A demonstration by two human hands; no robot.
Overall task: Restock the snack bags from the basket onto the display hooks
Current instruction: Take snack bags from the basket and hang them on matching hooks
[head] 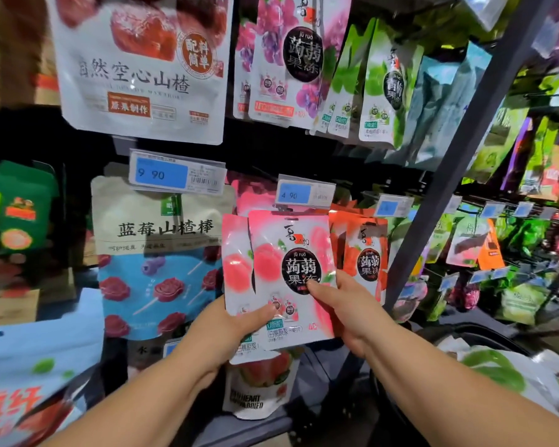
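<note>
Shop rack; pink snack bags [288, 269] between both hands.

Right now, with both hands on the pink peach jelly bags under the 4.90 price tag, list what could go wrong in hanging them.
1. The left hand pinches overlapping pink bags only at their lower edge; one could slip out and drop.
2. The price tag hangs right over the front bag's hang slot, blocking the view; threading may fail.
3. The right hand sits close to the orange-red bags and could knock them.
</note>
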